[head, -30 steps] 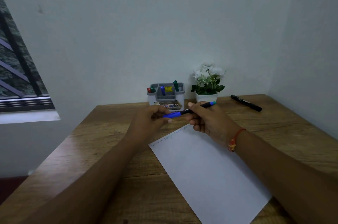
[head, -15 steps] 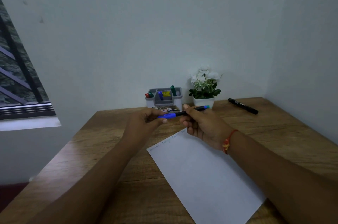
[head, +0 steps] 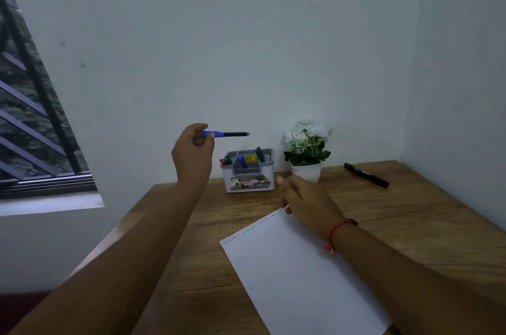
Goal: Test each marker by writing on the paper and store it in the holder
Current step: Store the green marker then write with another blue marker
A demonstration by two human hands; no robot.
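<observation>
Above the holder (head: 247, 170) on the tabletop (head: 416, 214), the left hand (head: 193, 154) pinches the blue marker (head: 231, 134) level in its fingers, the right hand (head: 305, 198) rests slack-fingered on the paper (head: 301, 280), so storing seems in hand: next, tip it upright into a free slot.

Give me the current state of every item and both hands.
Blue-and-black marker, held level in the air by the left hand.
White paper sheet, flat on the wooden table, faint writing along its far edge.
Right hand, resting at the sheet's far corner, nothing visibly held.
Grey plastic holder, upright, stored markers inside.
Black marker, lying untouched at the table's far right.
</observation>
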